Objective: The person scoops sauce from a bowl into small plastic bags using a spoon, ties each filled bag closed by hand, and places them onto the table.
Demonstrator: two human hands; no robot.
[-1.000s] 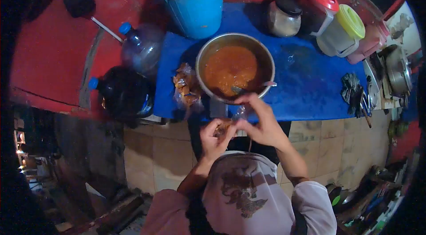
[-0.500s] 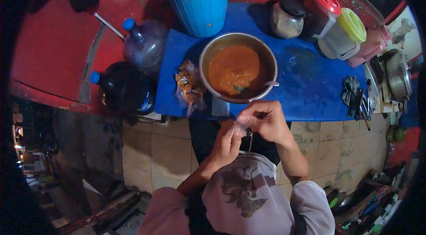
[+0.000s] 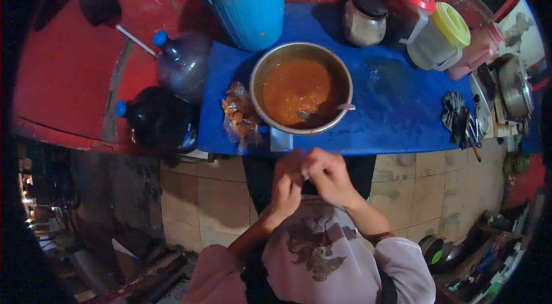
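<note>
My left hand (image 3: 285,184) and my right hand (image 3: 329,176) are close together, just off the front edge of the blue-covered table (image 3: 397,126). The fingers of both are closed in a pinch, and what lies between them is too small and blurred to name. Beyond them stands a metal pot (image 3: 257,83) of orange-red sauce (image 3: 296,88). A utensil handle (image 3: 346,107) leans over its right rim. Left of the pot lie small clear plastic bags (image 3: 238,114) with orange-brown contents. A pale flat-sided object (image 3: 280,140) sits at the table edge by the pot.
Behind the pot stands a blue lidded bucket (image 3: 250,14). A black-lidded jar (image 3: 365,22) and several pitchers (image 3: 428,42) line the back right. Large bottles (image 3: 184,68) stand at left. A black plastic bag (image 3: 453,111) and utensils (image 3: 474,134) lie at the right edge.
Both hands have come down and slightly left, away from the pot, and stay together with fingers pinched. The view has shifted a little; the pot and bags have not visibly been moved.
</note>
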